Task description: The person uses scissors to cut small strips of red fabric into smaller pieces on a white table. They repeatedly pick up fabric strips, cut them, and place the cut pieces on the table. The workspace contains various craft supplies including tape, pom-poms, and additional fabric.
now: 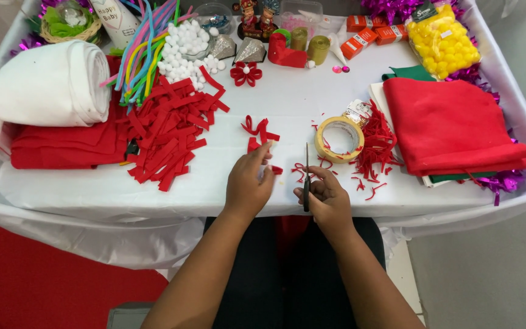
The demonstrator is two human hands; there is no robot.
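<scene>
Head view. The left hand (248, 186) sits at the near edge of the white-covered table (287, 103), fingers bunched together and pinching a small red felt piece (276, 170) that sticks out at its 3 o'clock side. The right hand (327, 198) is closed around the handles of a pair of scissors (306, 176); the blades look nearly together, and their long axis runs straight away from the person, tip toward 12 o'clock. The felt piece lies at about 10 o'clock from the right hand, just beside the blades on their left, so the left hand is the nearer one to it and the scissors stand close by without touching it, as far as can be told.

At 12 o'clock from the left hand lies a small cluster of curled red felt strips (258, 131). At 1 o'clock from the right hand is a roll of tape (339, 139), with thin red felt trimmings (375, 143) scattered beside it. Folded red felt sheets (452, 125) lie farther right, at 2 o'clock. At 10 o'clock from the left hand is a heap of cut red felt strips (168, 131); beyond it are white pompoms (187, 45), coloured pipe cleaners (144, 42) and a roll of white fabric (53, 82). A bag of yellow pompoms (442, 39) sits at the far right corner.
</scene>
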